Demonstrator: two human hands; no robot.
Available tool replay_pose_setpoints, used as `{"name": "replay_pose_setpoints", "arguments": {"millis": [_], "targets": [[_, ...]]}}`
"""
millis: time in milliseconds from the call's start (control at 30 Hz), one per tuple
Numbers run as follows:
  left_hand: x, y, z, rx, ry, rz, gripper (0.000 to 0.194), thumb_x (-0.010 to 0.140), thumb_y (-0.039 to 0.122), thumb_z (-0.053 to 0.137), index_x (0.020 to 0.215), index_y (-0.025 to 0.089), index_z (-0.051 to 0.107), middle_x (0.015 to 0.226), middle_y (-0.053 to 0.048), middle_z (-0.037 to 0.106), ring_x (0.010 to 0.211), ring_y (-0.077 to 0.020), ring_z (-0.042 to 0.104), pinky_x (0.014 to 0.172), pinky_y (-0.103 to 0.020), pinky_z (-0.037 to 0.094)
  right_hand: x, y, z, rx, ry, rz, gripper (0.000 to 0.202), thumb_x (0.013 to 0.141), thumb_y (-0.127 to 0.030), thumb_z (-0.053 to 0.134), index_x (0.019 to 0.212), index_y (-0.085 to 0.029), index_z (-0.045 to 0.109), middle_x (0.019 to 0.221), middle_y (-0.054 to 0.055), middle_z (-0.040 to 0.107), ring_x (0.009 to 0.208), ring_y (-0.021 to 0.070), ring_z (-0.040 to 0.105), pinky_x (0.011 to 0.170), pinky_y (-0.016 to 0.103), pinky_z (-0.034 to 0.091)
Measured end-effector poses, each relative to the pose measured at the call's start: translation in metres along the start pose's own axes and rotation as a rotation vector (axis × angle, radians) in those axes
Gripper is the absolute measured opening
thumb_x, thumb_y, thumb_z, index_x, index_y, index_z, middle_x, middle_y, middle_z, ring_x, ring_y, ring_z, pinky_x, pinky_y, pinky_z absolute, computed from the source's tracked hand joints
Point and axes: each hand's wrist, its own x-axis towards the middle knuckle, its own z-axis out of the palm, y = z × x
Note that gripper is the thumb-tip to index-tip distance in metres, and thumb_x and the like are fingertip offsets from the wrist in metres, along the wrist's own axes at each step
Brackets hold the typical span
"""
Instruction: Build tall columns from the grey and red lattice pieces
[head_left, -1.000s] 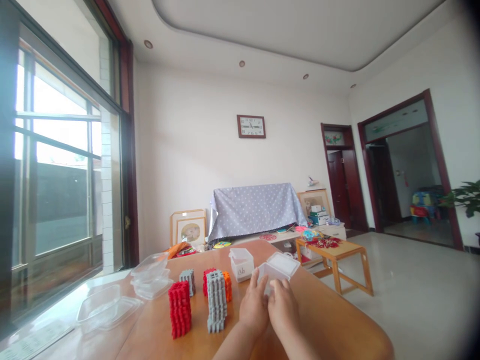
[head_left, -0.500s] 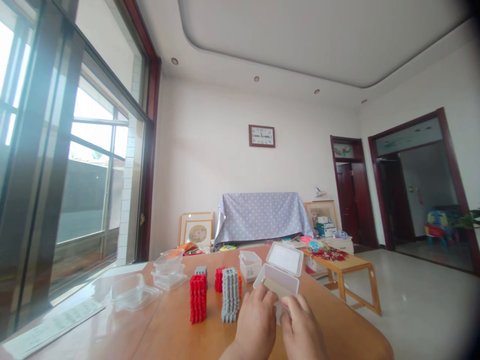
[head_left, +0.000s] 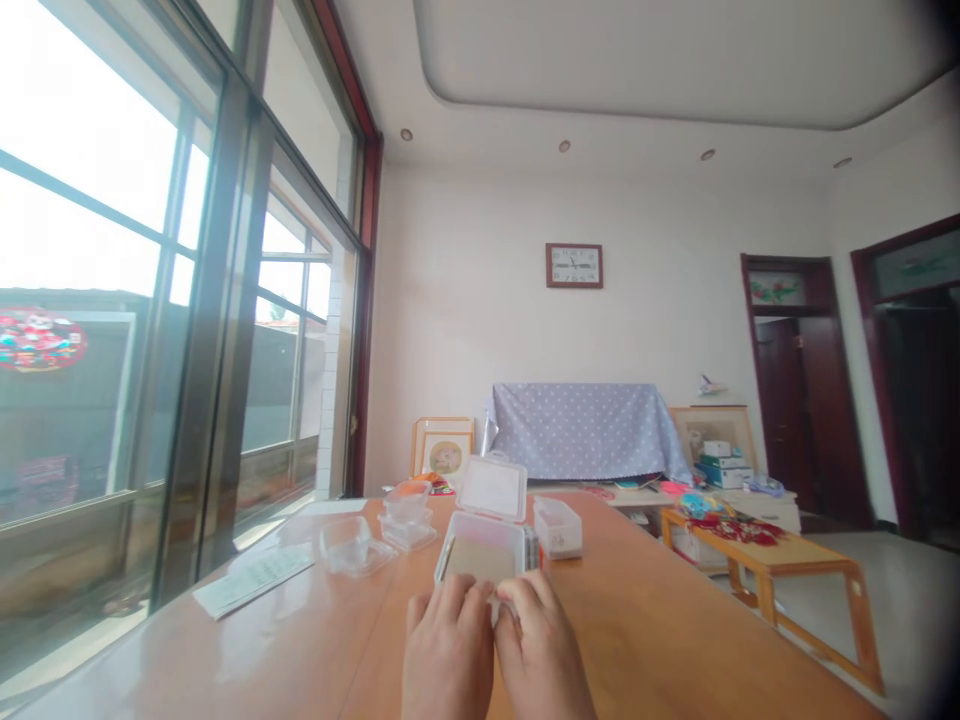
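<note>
Both hands are side by side at the near side of an open clear plastic box [head_left: 517, 545], whose lid [head_left: 493, 487] is tilted up at the back. A flat beige piece lies inside the box. My left hand [head_left: 450, 640] has its fingers curled over the box's near edge, closed on it. My right hand [head_left: 536, 640] is pinched at the same edge, its fingertips close to the left ones. Behind the box's right side, a bit of grey blocks [head_left: 531, 548] shows; the rest is hidden. A small clear container [head_left: 559, 530] with handwriting stands to the right.
Stacked clear containers [head_left: 407, 525] and another clear container [head_left: 346, 545] stand left of the box on the wooden table [head_left: 315, 660]. A printed sheet [head_left: 255, 580] lies further left. A wooden bench [head_left: 810, 555] with red items stands beyond the table's right edge.
The view has turned left. Both hands and the open box have moved left across the table, in front of the block stacks, which are now mostly hidden.
</note>
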Motion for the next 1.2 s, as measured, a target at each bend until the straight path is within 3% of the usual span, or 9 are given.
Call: {"name": "replay_pose_setpoints", "arguments": {"millis": [233, 400, 567, 700, 833, 933, 1033, 1200], "targets": [[-0.023, -0.048, -0.025, 0.173, 0.014, -0.173, 0.028, 0.097, 0.023, 0.044, 0.108, 0.029, 0.069, 0.102, -0.006, 0.068, 0.096, -0.0207, 0.062, 0.087, -0.035, 0.035, 0.010, -0.031, 0.063, 0.221, -0.140, -0.057, 0.032, 0.088, -0.005, 0.041, 0.097, -0.022, 0.065, 0.097, 0.006, 0.061, 0.093, 0.0207, 0.061, 0.086, 0.033, 0.050], [-0.033, -0.075, -0.016, 0.265, -0.043, -0.342, 0.028, 0.096, 0.021, 0.044, 0.108, 0.028, 0.068, 0.104, -0.006, 0.067, 0.099, -0.0222, 0.061, 0.087, -0.036, 0.033, 0.007, -0.032, 0.103, 0.323, -0.246, -0.068, 0.045, 0.082, -0.001, 0.041, 0.111, -0.022, 0.068, 0.106, 0.008, 0.064, 0.102, 0.0216, 0.062, 0.095, 0.034, 0.050], [-0.033, -0.090, 0.004, 0.285, -0.190, -0.508, 0.029, 0.096, 0.023, 0.044, 0.112, 0.027, 0.067, 0.109, -0.006, 0.067, 0.101, -0.0221, 0.060, 0.088, -0.038, 0.030, 0.001, -0.015, 0.129, 0.408, -0.334, -0.048, 0.054, 0.079, -0.002, 0.043, 0.124, -0.021, 0.067, 0.123, 0.010, 0.066, 0.121, 0.0238, 0.059, 0.110, 0.039, 0.043], [-0.030, -0.096, 0.020, 0.308, -0.209, -0.536, 0.031, 0.096, 0.023, 0.042, 0.113, 0.027, 0.067, 0.109, -0.005, 0.067, 0.097, -0.0216, 0.060, 0.085, -0.038, 0.029, 0.000, 0.007, 0.135, 0.457, -0.420, 0.003, 0.057, 0.080, -0.005, 0.045, 0.132, -0.019, 0.064, 0.137, 0.010, 0.061, 0.131, 0.0236, 0.054, 0.117, 0.040, 0.037], [-0.021, -0.096, 0.028, 0.356, -0.204, -0.513, 0.029, 0.095, 0.025, 0.045, 0.111, 0.027, 0.069, 0.106, -0.007, 0.069, 0.106, -0.0266, 0.055, 0.086, -0.039, 0.029, 0.004, 0.022, 0.127, 0.467, -0.445, 0.004, 0.055, 0.082, -0.007, 0.044, 0.132, -0.019, 0.063, 0.138, 0.010, 0.060, 0.131, 0.0229, 0.054, 0.115, 0.038, 0.037], [-0.011, -0.094, 0.029, 0.380, -0.235, -0.510, 0.025, 0.093, 0.026, 0.047, 0.100, 0.025, 0.071, 0.100, -0.008, 0.070, 0.107, -0.0292, 0.051, 0.088, -0.041, 0.027, 0.006, 0.030, 0.120, 0.468, -0.417, 0.030, 0.048, 0.084, -0.009, 0.043, 0.125, -0.019, 0.066, 0.126, 0.010, 0.066, 0.119, 0.0226, 0.061, 0.106, 0.035, 0.044], [-0.001, -0.094, 0.033, 0.404, -0.271, -0.510, 0.022, 0.092, 0.027, 0.048, 0.091, 0.024, 0.070, 0.098, -0.008, 0.070, 0.109, -0.0300, 0.049, 0.090, -0.042, 0.027, 0.004, 0.038, 0.117, 0.450, -0.437, 0.093, 0.034, 0.088, -0.014, 0.041, 0.105, -0.020, 0.070, 0.099, 0.009, 0.070, 0.096, 0.0222, 0.066, 0.087, 0.032, 0.050], [0.010, -0.099, 0.048, 0.450, -0.315, -0.514, 0.021, 0.092, 0.029, 0.048, 0.091, 0.023, 0.068, 0.100, -0.009, 0.069, 0.107, -0.0298, 0.050, 0.090, -0.044, 0.027, 0.005, 0.050, 0.117, 0.418, -0.452, 0.161, 0.026, 0.090, -0.019, 0.043, 0.088, -0.020, 0.069, 0.084, 0.006, 0.070, 0.082, 0.0212, 0.066, 0.076, 0.029, 0.046]]}}
